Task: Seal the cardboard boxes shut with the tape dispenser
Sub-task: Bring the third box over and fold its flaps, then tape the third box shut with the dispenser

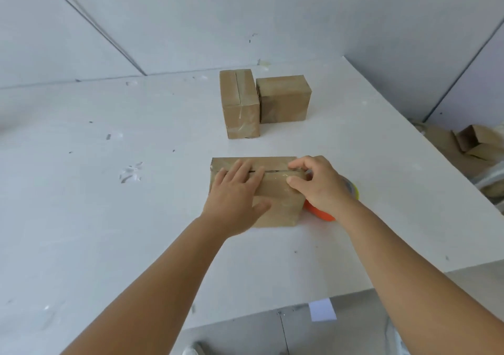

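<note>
Pressing flat with fingers spread, the left hand [236, 191] pins the brown cardboard box [275, 199] mid-frame on the white table [109, 204], while the right hand [317, 184] pinches clear tape at its seam, orange tape dispenser [321, 213] touching the box's right side, two taped boxes [261, 103] behind.

A white surface [95, 191], scuffed and flecked with small scraps and marks, carries 3 cardboard boxes and a tape dispenser. The near box [278, 191] sits toward the front, its top flaps meeting at a dark seam, with the orange tape dispenser [320, 213] just beside its right end, partly hidden. Farther back, well apart from the near box, a tall box [240, 109] with shiny tape along its top seam and down its front stands touching a lower box [285, 99] on its right.
</note>
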`<state>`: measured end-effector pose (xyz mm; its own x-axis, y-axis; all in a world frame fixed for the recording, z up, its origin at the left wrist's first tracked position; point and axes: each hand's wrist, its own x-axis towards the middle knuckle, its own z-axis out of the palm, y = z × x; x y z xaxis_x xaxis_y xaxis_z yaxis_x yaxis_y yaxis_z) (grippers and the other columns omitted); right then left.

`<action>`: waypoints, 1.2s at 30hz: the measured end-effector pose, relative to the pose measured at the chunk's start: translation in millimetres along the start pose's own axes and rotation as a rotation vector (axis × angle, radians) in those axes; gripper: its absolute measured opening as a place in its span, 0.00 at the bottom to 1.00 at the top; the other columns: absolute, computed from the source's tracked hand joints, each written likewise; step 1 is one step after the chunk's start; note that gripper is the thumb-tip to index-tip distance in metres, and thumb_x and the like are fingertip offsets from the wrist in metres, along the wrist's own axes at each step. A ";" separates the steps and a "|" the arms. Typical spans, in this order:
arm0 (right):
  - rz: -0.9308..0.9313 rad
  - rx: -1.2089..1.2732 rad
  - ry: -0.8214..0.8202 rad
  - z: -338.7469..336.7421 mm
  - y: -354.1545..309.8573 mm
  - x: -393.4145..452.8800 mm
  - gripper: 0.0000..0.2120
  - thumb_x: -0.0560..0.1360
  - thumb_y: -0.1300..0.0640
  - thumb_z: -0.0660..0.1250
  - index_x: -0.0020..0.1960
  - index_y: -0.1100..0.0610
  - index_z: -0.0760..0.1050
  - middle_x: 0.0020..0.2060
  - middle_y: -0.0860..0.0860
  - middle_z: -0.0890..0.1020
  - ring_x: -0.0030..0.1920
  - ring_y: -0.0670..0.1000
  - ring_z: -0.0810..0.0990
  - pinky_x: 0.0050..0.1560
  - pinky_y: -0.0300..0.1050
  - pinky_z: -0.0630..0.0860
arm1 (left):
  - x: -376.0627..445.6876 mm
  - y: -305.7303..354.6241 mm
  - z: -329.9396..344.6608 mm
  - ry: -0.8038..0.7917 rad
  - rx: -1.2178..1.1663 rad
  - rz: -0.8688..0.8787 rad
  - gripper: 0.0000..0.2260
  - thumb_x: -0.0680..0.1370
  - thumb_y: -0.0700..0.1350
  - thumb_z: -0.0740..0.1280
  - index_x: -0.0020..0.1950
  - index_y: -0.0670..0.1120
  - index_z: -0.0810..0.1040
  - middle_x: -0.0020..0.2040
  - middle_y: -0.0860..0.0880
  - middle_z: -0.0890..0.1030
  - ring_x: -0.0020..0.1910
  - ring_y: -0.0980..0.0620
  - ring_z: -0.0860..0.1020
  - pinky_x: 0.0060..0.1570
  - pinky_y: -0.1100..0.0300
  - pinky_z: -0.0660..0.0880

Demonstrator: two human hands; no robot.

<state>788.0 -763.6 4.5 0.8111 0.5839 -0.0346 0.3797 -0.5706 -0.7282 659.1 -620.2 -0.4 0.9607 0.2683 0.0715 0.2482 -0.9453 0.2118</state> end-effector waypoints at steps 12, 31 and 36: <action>-0.014 -0.103 -0.057 -13.7 34.5 3.3 0.18 0.81 0.59 0.52 0.69 0.52 0.69 0.64 0.50 0.75 0.65 0.51 0.72 0.57 0.37 0.64 | -4.3 24.1 12.0 0.009 0.044 -0.175 0.23 0.82 0.56 0.48 0.78 0.55 0.52 0.77 0.50 0.53 0.77 0.51 0.47 0.74 0.53 0.44; 0.055 -0.216 0.065 -51.2 59.0 -7.6 0.24 0.78 0.60 0.59 0.74 0.54 0.64 0.69 0.54 0.72 0.66 0.56 0.72 0.63 0.45 0.67 | -5.7 16.5 16.0 0.054 -0.030 -0.165 0.24 0.81 0.57 0.53 0.77 0.56 0.56 0.75 0.51 0.57 0.75 0.49 0.52 0.73 0.55 0.46; -0.033 -0.019 0.185 -90.1 8.9 -8.5 0.14 0.79 0.56 0.56 0.60 0.52 0.76 0.48 0.52 0.80 0.42 0.57 0.79 0.42 0.53 0.81 | -7.5 16.8 13.2 0.053 -0.060 -0.179 0.24 0.81 0.57 0.54 0.77 0.57 0.56 0.76 0.50 0.56 0.75 0.49 0.52 0.73 0.55 0.46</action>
<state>824.7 -825.7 59.9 0.8656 0.4870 0.1165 0.4140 -0.5649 -0.7138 657.7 -640.6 -10.3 0.8937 0.4418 0.0781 0.4050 -0.8694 0.2832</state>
